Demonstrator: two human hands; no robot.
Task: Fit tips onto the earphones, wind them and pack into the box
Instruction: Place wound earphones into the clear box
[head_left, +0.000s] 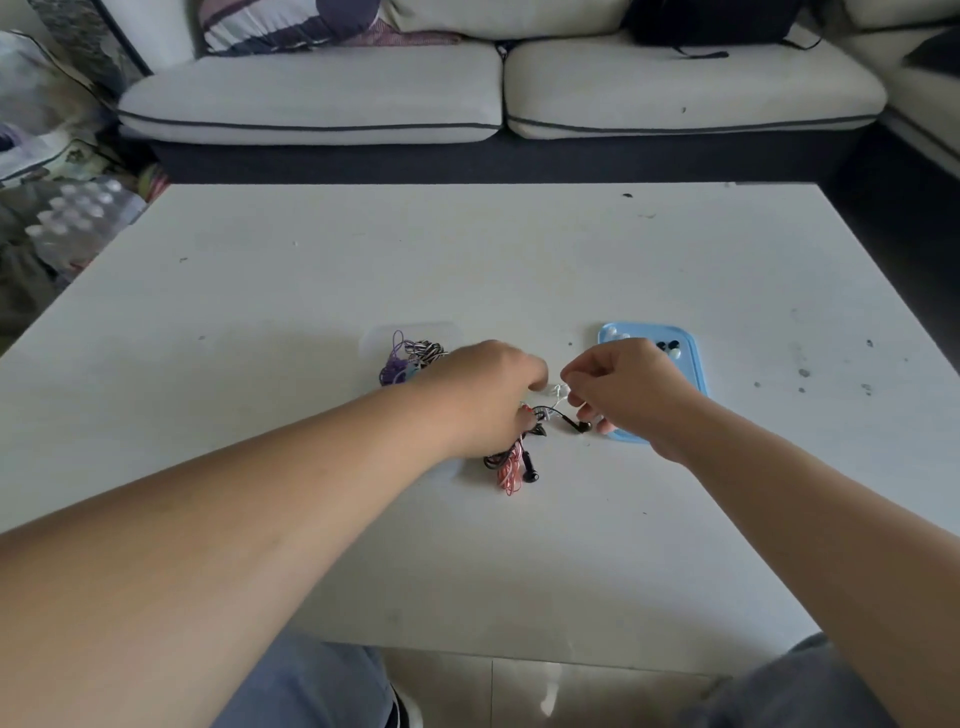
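Note:
A tangle of earphone cords (511, 465), black and red-white, lies on the white table (467, 270), and my left hand (485, 395) is shut over its upper part. My right hand (626, 387) pinches a thin white earphone cord (558, 392) between the two hands. A black earbud (581, 426) pokes out just below my right hand, another (530, 473) lies by the red cord. A clear box (410, 353) behind my left hand holds wound purple and striped earphones. The blue tray (685, 364) behind my right hand carries several white and black tips.
A grey sofa (467, 93) stands beyond the table's far edge. Bags and a pack of bottles (67, 218) crowd the floor at the left. My knees show under the table's near edge.

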